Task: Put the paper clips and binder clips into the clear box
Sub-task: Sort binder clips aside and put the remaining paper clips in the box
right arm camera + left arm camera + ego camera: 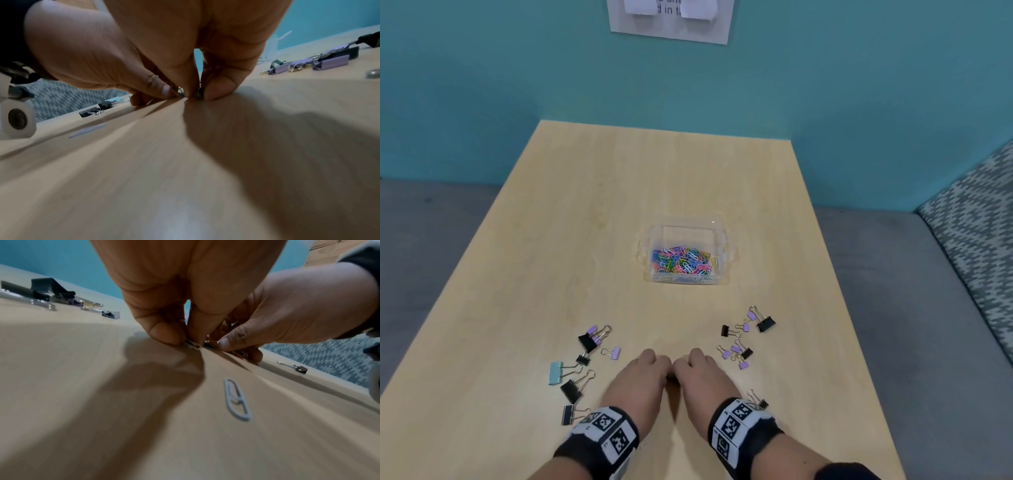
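Observation:
The clear box point(722, 240) stands mid-table with a heap of coloured paper clips point(681, 260) inside. Both hands are down on the table at the near centre, knuckles touching. My left hand point(650, 365) pinches a small pale paper clip point(192, 344) between thumb and fingers against the tabletop. My right hand point(695, 363) pinches small paper clips point(198, 93) right beside it. A white paper clip point(236, 400) lies loose under the wrists. Binder clips lie in a left group point(585, 342) and a right group point(743, 342).
A light-blue binder clip point(556, 373) and black ones point(570, 390) lie at the near left. One small black binder clip point(758, 401) sits by my right wrist. The wooden table point(619, 205) meets a teal wall; grey seating lies on both sides.

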`<state>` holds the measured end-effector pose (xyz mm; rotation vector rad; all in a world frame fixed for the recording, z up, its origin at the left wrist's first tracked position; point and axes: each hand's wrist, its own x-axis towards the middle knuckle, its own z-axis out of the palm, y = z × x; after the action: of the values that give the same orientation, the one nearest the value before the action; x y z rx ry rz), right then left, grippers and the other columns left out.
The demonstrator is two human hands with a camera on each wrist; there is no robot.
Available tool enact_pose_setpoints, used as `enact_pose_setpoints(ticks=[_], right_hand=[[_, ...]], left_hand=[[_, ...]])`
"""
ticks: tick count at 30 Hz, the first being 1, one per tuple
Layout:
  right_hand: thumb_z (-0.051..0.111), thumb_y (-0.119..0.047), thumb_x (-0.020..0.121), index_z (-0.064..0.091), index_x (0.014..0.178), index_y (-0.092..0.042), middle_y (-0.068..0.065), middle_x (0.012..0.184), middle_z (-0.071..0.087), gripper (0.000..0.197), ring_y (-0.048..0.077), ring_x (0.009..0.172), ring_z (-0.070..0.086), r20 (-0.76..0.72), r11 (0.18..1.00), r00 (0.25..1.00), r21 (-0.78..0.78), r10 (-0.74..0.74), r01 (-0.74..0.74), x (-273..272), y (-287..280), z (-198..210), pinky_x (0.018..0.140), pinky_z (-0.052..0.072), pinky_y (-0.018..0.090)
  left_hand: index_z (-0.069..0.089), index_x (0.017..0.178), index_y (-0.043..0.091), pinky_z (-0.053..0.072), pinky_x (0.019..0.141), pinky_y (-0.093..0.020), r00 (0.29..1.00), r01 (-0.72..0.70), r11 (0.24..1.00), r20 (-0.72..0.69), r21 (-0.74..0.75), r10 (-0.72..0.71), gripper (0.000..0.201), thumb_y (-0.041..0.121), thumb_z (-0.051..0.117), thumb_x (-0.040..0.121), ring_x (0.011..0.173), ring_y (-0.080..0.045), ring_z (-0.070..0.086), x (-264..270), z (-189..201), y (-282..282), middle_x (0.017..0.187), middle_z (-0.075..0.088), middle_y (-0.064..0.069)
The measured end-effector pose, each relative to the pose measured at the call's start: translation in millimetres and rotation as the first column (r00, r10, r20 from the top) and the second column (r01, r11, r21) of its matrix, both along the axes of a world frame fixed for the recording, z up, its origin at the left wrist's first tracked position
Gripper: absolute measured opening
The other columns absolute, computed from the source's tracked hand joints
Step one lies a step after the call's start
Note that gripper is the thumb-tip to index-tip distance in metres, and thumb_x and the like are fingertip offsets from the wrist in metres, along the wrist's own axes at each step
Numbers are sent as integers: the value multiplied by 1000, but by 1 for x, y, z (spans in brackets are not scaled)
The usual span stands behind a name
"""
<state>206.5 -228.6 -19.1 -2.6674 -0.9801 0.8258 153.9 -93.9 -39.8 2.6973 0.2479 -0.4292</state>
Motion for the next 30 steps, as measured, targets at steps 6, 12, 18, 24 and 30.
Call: enact_pose_setpoints(ticks=[6, 12, 18, 24, 30], right_hand=[[46, 7, 77, 46, 117, -12, 13, 115, 42, 45, 31, 99, 45, 26, 998, 999, -40, 45, -44, 5, 0, 1, 75, 41, 39], [45, 9, 78, 46, 115, -13, 13, 111, 42, 43, 30, 93, 44, 25, 998, 998, -29, 57, -57, 16, -3, 3, 67, 33, 35], [37, 3, 80, 42, 85, -16, 3, 90, 40, 21, 20, 63, 37, -89, 991, 988, 22, -130, 133, 32, -4, -3, 50, 25, 24], [42, 2, 71, 53, 70, -16, 5, 61, 55, 21, 20, 48, 53, -550, 729, 656, 119, -517, 675, 54, -8, -1, 50, 45, 31], [52, 0, 77, 56, 69, -17, 6, 55, 59, 19, 21, 45, 59, -589, 629, 635, 257, -500, 733, 113, 7, 34, 45, 42, 34]], left_hand=[[49, 93, 23, 32, 61, -30, 1000, -1, 1000, -12, -29, 1, 6, 18, 46, 91, 68, -18, 41, 1, 1, 4, 85, 35, 7], [50, 70, 23, 25, 45, -22, 995, 87, 995, 46, 51, -90, 33, 13, 80, 63, 60, -10, 30, 1, -1, 11, 74, 41, 7], [46, 63, 26, 12, 45, -18, 985, 168, 977, 14, 132, -171, 48, 16, 88, 43, 55, -8, 22, 6, 1, 19, 66, 44, 8], [45, 63, 23, 36, 57, -27, 985, -173, 957, -54, -232, 165, 32, 36, 64, 85, 59, -12, 47, 23, 8, 28, 74, 48, 7], [57, 74, 1, 39, 37, -19, 894, -404, 687, -102, -605, 436, 20, 15, 66, 86, 44, -15, 48, 82, 50, 53, 53, 51, -2]])
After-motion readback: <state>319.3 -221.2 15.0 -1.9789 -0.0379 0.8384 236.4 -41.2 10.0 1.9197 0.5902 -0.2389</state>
